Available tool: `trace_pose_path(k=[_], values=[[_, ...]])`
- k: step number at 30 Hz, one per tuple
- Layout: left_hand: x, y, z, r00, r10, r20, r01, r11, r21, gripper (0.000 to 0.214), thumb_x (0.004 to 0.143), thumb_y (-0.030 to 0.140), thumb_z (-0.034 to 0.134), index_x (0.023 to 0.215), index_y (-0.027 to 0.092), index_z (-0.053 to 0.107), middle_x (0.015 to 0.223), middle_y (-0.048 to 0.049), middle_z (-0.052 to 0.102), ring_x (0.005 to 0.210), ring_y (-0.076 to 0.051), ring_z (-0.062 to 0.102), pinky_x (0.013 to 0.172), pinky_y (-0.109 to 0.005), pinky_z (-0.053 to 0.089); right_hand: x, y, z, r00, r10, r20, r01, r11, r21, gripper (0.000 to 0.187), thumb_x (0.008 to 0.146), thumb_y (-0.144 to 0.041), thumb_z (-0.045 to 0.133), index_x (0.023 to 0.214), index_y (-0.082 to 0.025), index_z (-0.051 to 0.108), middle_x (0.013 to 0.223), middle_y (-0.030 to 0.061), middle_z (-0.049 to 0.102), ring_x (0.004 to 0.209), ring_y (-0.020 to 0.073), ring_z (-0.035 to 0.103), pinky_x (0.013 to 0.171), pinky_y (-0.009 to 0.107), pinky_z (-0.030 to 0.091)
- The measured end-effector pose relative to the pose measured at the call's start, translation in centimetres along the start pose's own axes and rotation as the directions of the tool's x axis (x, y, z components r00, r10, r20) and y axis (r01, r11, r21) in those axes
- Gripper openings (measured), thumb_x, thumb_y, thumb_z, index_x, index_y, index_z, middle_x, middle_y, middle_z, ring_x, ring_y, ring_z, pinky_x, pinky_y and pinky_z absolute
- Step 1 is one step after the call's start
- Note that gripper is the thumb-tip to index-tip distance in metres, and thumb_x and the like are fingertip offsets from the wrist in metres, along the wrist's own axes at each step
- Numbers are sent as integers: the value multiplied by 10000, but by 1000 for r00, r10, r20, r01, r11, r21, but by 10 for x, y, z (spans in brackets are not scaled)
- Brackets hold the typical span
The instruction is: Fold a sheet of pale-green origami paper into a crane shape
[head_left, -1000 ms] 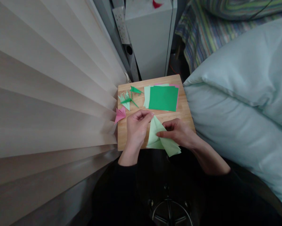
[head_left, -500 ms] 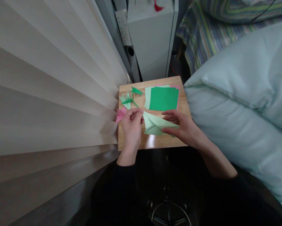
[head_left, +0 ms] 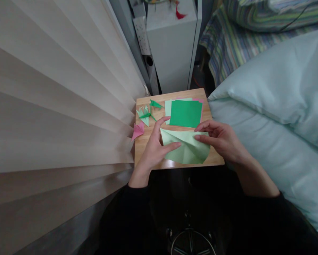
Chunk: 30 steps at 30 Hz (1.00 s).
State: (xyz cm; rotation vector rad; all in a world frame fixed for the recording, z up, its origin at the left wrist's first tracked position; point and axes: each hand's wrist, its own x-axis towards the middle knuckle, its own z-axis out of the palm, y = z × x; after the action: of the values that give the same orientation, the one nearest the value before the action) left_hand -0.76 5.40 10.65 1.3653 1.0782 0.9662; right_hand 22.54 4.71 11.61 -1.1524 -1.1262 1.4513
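Note:
A light green paper sheet, creased and half unfolded, lies over the near part of a small wooden board. My left hand grips its left edge between thumb and fingers. My right hand pinches its upper right corner. Behind the sheet sits a stack of square papers with a dark green sheet on top. Several small folded green paper figures stand at the board's back left, and a pink folded figure rests at its left edge.
A pleated beige blind fills the left side. A pale blue pillow presses against the board's right edge. A white cabinet and a power strip stand behind the board, with striped bedding beyond. A stool base shows below.
The light green paper has opened from a narrow folded shape into a wider sheet. My hands have moved apart, the right one toward the board's right edge.

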Motion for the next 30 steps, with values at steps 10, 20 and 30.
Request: trace_pose_path(k=[10,20,30], values=[[-5,14,-6,993,79,90,-91,986,139,573,786,383,869,1287,258,620,1311,-56,651,1134,-238,635,925,-329,518,-5,-1,-1,992,112,58,-103,984,-143,299,609,-406,963,802,-225,824,795,11,742,693,153,610,645,305,482],[-2,8,1,989,-146,25,147,986,-79,470,711,380,923,1012,247,587,744,58,628,596,-119,571,551,-236,453,-6,-6,1,985,156,67,-147,981,-129,356,553,-411,978,811,-229,813,844,14,753,684,152,628,638,309,529],[1,2,0,998,19,64,-29,987,155,288,819,300,826,1087,226,752,1114,-46,783,1025,-232,730,953,-385,571,-3,9,0,998,47,-37,-53,978,-203,348,607,-442,946,835,-217,810,847,33,767,767,202,664,703,349,541]])
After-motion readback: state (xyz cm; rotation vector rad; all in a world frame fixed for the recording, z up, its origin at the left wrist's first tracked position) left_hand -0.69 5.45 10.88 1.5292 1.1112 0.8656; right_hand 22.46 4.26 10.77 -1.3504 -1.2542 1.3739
